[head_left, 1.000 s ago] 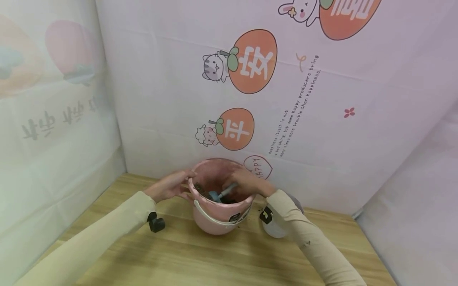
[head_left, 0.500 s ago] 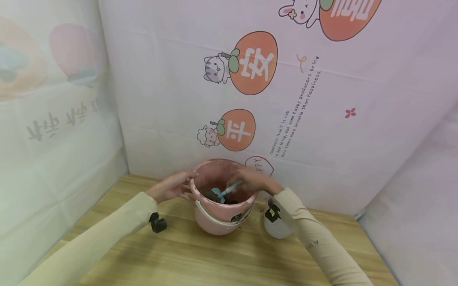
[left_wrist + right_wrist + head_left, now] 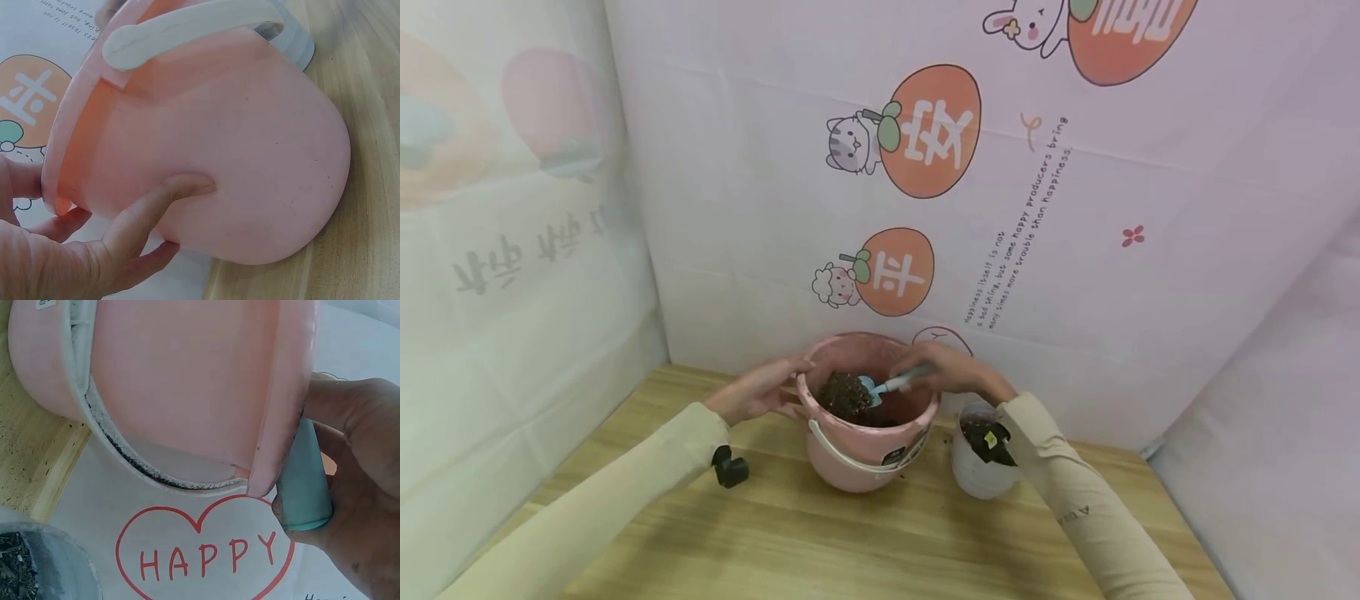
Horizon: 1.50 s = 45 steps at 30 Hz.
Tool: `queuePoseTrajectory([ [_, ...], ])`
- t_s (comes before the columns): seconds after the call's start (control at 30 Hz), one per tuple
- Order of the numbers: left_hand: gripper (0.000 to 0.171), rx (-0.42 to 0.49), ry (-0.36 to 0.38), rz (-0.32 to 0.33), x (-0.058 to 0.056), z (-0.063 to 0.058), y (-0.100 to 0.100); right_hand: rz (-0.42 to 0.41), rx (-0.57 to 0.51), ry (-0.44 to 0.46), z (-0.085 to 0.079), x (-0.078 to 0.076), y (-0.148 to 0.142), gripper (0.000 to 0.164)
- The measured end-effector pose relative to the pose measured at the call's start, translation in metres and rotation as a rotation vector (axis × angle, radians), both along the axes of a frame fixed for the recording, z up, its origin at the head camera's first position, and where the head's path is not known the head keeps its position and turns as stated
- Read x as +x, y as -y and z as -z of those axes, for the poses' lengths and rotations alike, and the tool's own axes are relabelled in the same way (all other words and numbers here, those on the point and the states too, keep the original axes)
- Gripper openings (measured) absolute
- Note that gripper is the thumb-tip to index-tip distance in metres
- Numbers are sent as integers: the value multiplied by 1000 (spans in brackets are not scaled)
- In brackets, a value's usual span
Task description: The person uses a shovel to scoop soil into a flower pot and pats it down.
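Observation:
A pink bucket (image 3: pixel 846 467) with a white handle stands on the table. My left hand (image 3: pixel 760 392) grips its left rim; in the left wrist view, a digit of the left hand (image 3: pixel 81 259) presses against the outer wall. Over the bucket's right side, my right hand (image 3: pixel 951 368) holds a small blue trowel (image 3: pixel 895 384). Its blade is inside the bucket, against a heap of dark soil (image 3: pixel 844 395). In the right wrist view the blue-green trowel handle (image 3: pixel 304 481) shows in my grip beside the rim, while the blade is hidden behind the bucket.
A translucent white pot (image 3: pixel 979 479) with dark soil inside stands right of the bucket, partly behind the right wrist. The wooden table (image 3: pixel 820 550) has a few soil crumbs. Printed white cloth (image 3: pixel 760 208) hangs close behind and on both sides.
My right hand has moved up and right with the trowel, and the blade has risen with a heap of soil now showing. The left hand stays on the bucket rim.

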<state>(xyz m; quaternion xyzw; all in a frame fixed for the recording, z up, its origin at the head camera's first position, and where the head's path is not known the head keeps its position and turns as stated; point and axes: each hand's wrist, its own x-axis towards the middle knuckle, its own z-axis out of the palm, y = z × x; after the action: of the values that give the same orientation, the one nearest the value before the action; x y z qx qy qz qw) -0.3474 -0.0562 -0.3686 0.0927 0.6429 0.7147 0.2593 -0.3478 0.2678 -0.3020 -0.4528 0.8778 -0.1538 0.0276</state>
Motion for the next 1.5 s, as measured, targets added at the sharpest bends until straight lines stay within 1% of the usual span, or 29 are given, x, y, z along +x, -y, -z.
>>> queuePoseTrajectory([
  [0.1, 48, -2, 0, -8, -1, 2, 0, 5, -23, 17, 1, 1, -2, 26],
  [0.3, 27, 2, 4, -8, -4, 4, -1, 11, -76, 32, 3, 1, -5, 25],
  [0.33, 27, 3, 5, -6, -4, 4, -1, 14, -81, 28, 3, 1, -6, 25],
  [0.47, 41, 6, 16, -3, -4, 4, -2, 21, -99, 6, 5, 0, -9, 25],
  [0.53, 52, 13, 20, 4, -3, 3, -3, 32, -112, 11, 5, 0, -10, 25],
  [0.6, 55, 11, 15, 14, -2, 2, -3, 34, -120, 22, 3, 0, -12, 25],
  [0.7, 56, 3, 5, 27, 0, 0, -3, 25, -133, 33, 1, 1, -16, 24],
  [0.83, 54, -12, -4, 33, 1, 0, -3, 17, -162, 28, -2, 2, -21, 24],
  [0.97, 54, -8, -1, 33, 1, -1, -3, 57, -177, 34, -5, 3, -28, 24],
  [1.13, 55, 9, 11, 33, 0, -1, -1, 77, -194, 26, -7, 4, -39, 25],
  [1.2, 56, 16, 11, 39, 0, -1, -1, 100, -193, 16, -8, 6, -43, 27],
  [1.27, 57, 19, 18, 34, -1, -1, 0, 134, -194, 25, -9, 8, -48, 30],
  [1.5, 60, 25, 19, 36, 0, -2, 0, 184, -195, 26, -10, 13, -72, 27],
])
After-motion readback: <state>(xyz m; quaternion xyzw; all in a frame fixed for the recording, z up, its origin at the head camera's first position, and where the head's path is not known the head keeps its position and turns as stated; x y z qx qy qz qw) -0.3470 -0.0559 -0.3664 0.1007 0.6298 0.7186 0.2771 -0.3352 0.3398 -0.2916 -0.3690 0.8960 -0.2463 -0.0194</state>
